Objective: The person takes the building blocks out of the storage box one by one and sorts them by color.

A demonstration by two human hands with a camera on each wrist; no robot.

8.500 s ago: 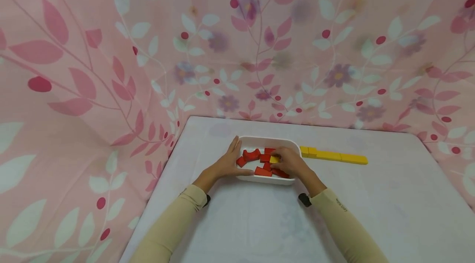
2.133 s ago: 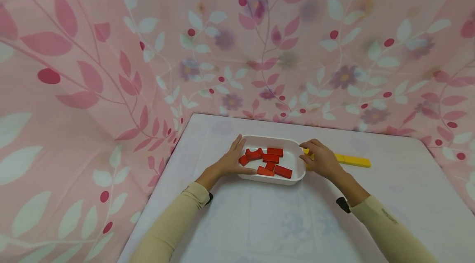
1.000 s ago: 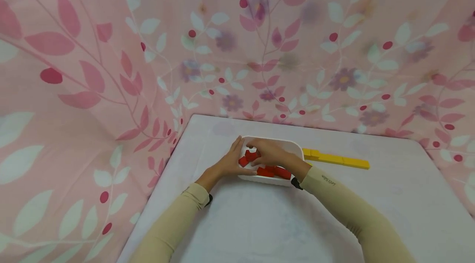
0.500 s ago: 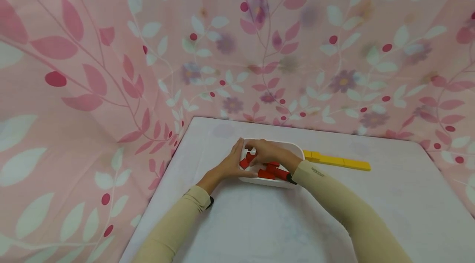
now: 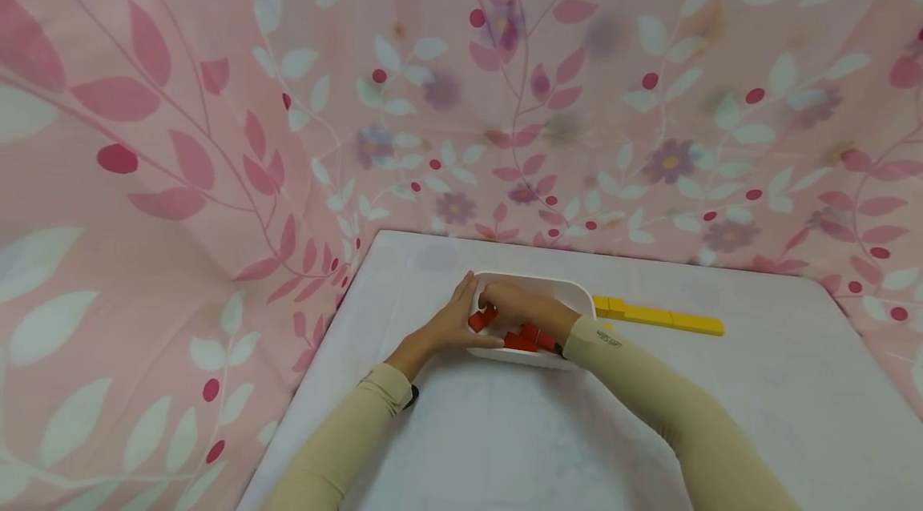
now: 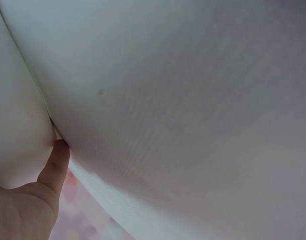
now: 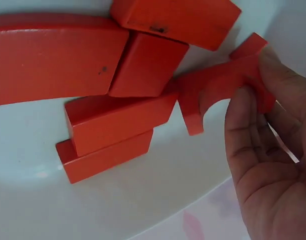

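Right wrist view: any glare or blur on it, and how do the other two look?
Right wrist: red blocks readable, small glare patch on the white tray; left wrist: soft grey shading across most of the frame, left hand legible; head: dim light, faint arm shadows on the white table.

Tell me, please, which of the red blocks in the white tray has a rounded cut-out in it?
It is the arched block, pinched by the right hand. None of the other red blocks visible in the tray shows such a hollow.
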